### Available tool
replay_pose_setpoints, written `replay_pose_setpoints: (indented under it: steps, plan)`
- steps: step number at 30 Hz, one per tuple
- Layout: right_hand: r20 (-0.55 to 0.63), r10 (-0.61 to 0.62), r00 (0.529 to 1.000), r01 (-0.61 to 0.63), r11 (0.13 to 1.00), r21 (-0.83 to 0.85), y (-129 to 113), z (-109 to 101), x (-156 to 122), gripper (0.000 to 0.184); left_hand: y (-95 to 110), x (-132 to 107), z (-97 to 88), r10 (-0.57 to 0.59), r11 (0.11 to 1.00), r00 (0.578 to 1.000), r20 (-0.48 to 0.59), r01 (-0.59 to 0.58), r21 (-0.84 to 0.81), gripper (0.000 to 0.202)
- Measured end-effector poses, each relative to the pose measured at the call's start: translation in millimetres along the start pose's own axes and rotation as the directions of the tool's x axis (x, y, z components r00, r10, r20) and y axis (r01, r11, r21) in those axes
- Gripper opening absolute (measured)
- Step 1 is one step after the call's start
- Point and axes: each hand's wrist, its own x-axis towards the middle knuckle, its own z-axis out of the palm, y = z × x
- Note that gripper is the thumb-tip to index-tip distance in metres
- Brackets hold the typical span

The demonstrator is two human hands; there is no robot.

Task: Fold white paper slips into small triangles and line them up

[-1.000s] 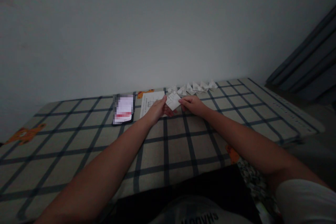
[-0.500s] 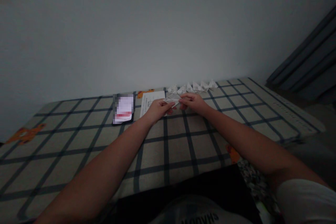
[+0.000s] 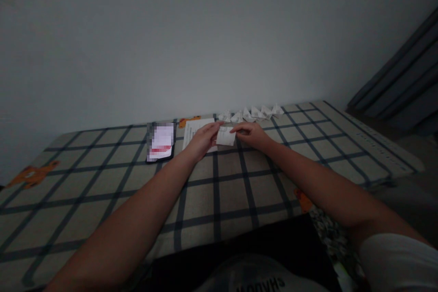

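A small white folded paper (image 3: 226, 136) is held between both hands, low over the checked cloth (image 3: 239, 182). My left hand (image 3: 203, 140) grips its left edge with fingertips on top. From the right, my right hand (image 3: 251, 133) pinches the other edge. Just beyond the hands, a row of several small folded white paper shapes (image 3: 253, 113) lies along the far edge of the cloth. A white printed sheet (image 3: 195, 132) lies flat under and behind my left hand.
A phone (image 3: 160, 141) with a lit screen lies left of the sheet. The plain wall (image 3: 205, 45) rises right behind the cloth's far edge. Dark curtain folds (image 3: 404, 91) hang at the right. A dark garment (image 3: 246, 246) covers my lap.
The paper was tilted up as a diamond, then flattened edge-on, and now faces up as a small rectangle. Both hands stayed in place, turning and pressing it.
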Motion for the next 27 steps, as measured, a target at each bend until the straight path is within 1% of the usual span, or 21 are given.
replay_pose_setpoints:
  steps: [4, 8, 10, 12, 14, 18, 20, 27]
  plan:
    - [0.026, -0.103, 0.994, 0.104, 0.994, -0.021, -0.3, -0.6, 0.3, 0.021, 0.1, -2.0, 0.0, 0.012, 0.997, 0.998, 0.065, -0.017, 0.075, 0.059]
    - [0.088, -0.217, 0.972, 0.216, 0.976, 0.018, 4.3, 0.9, 0.5, 0.021, -1.9, -1.1, -2.2, 0.019, 0.995, 0.997, 0.069, -0.026, 0.101, 0.057]
    - [0.126, -0.244, 0.961, 0.241, 0.97, 0.041, 6.2, 1.5, 0.5, 0.021, -2.6, -0.4, -3.0, 0.024, 0.992, 0.998, 0.057, -0.031, 0.123, 0.056]
    - [0.138, -0.243, 0.96, 0.239, 0.97, 0.049, 7.5, 1.9, 0.4, 0.02, -2.2, -0.1, -3.0, 0.033, 0.99, 0.999, 0.036, -0.038, 0.135, 0.053]
    - [0.12, -0.239, 0.963, 0.236, 0.971, 0.042, 8.4, 2.0, 0.6, 0.02, -0.6, -0.3, -2.2, 0.04, 0.993, 0.999, 0.022, -0.042, 0.111, 0.05]
    - [0.025, -0.236, 0.971, 0.236, 0.972, 0.012, 9.7, 1.8, 1.3, 0.019, 2.4, -1.1, -0.7, 0.052, 0.998, 0.998, 0.024, -0.053, 0.022, 0.046]
    - [-0.004, -0.229, 0.973, 0.229, 0.973, 0.001, 9.9, 1.3, 1.6, 0.019, 1.6, -0.6, -0.9, 0.048, 0.998, 0.999, 0.021, -0.048, 0.028, 0.045]
    - [-0.023, -0.203, 0.979, 0.204, 0.979, 0.029, 9.5, 0.2, 1.4, 0.022, -4.6, 2.1, -3.9, 0.053, 0.996, 0.999, 0.011, -0.054, 0.077, 0.046]
